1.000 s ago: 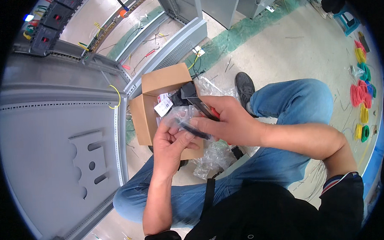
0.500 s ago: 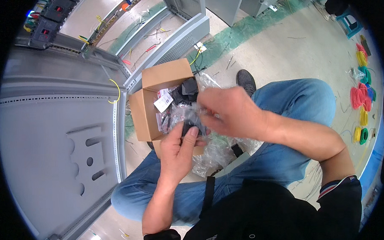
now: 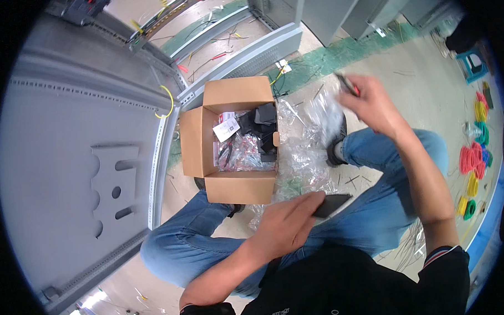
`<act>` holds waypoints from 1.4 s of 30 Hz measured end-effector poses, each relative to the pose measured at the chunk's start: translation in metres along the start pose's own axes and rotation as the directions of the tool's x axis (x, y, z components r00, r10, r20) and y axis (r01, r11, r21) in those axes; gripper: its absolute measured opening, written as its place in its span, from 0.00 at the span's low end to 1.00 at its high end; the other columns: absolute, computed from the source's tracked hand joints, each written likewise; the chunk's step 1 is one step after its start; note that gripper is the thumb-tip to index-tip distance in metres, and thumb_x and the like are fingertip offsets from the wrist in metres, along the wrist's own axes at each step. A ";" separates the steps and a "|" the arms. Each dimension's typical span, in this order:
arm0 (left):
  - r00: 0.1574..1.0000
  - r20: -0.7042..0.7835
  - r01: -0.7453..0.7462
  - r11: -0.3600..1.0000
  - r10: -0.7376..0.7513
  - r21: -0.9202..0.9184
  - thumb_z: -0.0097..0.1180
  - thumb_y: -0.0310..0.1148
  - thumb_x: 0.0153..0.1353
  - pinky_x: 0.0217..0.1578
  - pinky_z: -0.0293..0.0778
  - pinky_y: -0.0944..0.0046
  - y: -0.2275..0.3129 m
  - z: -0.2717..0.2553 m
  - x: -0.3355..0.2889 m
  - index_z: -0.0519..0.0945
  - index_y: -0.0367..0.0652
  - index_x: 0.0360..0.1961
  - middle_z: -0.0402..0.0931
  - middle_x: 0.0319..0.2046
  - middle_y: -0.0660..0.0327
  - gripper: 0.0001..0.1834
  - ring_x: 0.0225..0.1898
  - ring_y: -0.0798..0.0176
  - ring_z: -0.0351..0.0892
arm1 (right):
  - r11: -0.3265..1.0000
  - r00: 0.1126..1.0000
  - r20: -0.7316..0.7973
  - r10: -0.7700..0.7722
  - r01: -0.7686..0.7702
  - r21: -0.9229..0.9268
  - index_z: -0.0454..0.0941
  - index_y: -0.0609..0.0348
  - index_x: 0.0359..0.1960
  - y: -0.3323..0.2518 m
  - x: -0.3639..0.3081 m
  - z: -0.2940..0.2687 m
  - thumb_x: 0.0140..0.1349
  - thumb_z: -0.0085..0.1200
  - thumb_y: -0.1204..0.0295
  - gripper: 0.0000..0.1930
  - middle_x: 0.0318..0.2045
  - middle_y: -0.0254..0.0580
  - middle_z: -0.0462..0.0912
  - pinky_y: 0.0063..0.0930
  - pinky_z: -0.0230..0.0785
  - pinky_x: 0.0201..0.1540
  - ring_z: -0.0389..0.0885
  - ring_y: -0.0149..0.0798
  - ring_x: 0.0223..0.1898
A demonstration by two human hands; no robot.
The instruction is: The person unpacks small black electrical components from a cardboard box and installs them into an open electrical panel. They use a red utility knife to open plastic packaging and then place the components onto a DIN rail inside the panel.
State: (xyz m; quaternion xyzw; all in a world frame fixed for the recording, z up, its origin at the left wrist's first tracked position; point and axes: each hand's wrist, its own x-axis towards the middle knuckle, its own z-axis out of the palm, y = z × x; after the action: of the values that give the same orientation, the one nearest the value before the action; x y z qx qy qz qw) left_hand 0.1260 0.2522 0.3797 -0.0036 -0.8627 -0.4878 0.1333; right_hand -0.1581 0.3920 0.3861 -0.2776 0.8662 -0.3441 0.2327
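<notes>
My left hand [image 3: 285,223] is closed on a flat black piece [image 3: 332,205], held low over my lap. Its fingers cover one end of the piece. Farther out to the right, my right hand [image 3: 375,104] grips a slim red-and-black tool [image 3: 350,86], whose kind is blurred by motion. A crumpled clear plastic bag [image 3: 326,113] hangs beside those fingers, smeared too. Between my legs stands an open cardboard box [image 3: 239,189]. Inside it lie black parts [image 3: 266,113], clear bags of small pieces [image 3: 243,152] and a white paper slip [image 3: 226,129].
More clear plastic wrapping [image 3: 302,167] lies right of the box. A grey metal cabinet panel [image 3: 52,164] stands at the left, and a metal frame [image 3: 248,55] lies beyond the box. Coils of coloured wire [image 3: 473,158] line the far right. Wire scraps [image 3: 353,182] litter the floor.
My hands have come apart. The left has drawn back toward my lap with the black piece; the right has swung outward with the plastic bag, uncovering the box.
</notes>
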 end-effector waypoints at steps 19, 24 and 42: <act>0.396 0.191 0.866 0.296 -0.898 -0.404 0.63 0.30 0.69 0.19 0.74 0.63 -0.279 0.012 -0.013 0.81 0.37 0.30 0.77 0.20 0.61 0.11 0.20 0.67 0.78 | 0.830 0.809 0.559 -0.182 0.431 -0.353 0.79 0.59 0.44 -0.038 -0.048 0.026 0.58 0.67 0.70 0.14 0.34 0.51 0.83 0.51 0.75 0.42 0.83 0.60 0.39; 0.482 0.218 0.875 0.452 -0.849 -0.174 0.64 0.31 0.68 0.21 0.75 0.61 -0.305 0.042 -0.003 0.80 0.36 0.28 0.78 0.20 0.60 0.12 0.19 0.66 0.78 | 0.837 0.808 0.558 -0.188 0.429 -0.339 0.79 0.60 0.44 -0.033 -0.045 0.029 0.59 0.66 0.70 0.14 0.34 0.51 0.82 0.51 0.75 0.42 0.84 0.60 0.39; 0.407 0.379 0.890 0.267 -0.832 -0.370 0.72 0.37 0.62 0.26 0.84 0.60 -0.371 0.049 0.050 0.76 0.36 0.43 0.83 0.28 0.57 0.19 0.29 0.63 0.88 | 0.859 0.785 0.543 -0.299 0.469 -0.204 0.80 0.61 0.42 -0.036 -0.039 0.027 0.56 0.68 0.72 0.14 0.28 0.50 0.79 0.46 0.75 0.35 0.83 0.58 0.33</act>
State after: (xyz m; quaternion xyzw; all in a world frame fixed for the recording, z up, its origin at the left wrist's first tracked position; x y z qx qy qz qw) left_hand 0.0159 0.0932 0.0555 0.4024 -0.5624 -0.6923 -0.2061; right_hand -0.1022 0.3822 0.4032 -0.5633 0.7462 -0.1532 0.3200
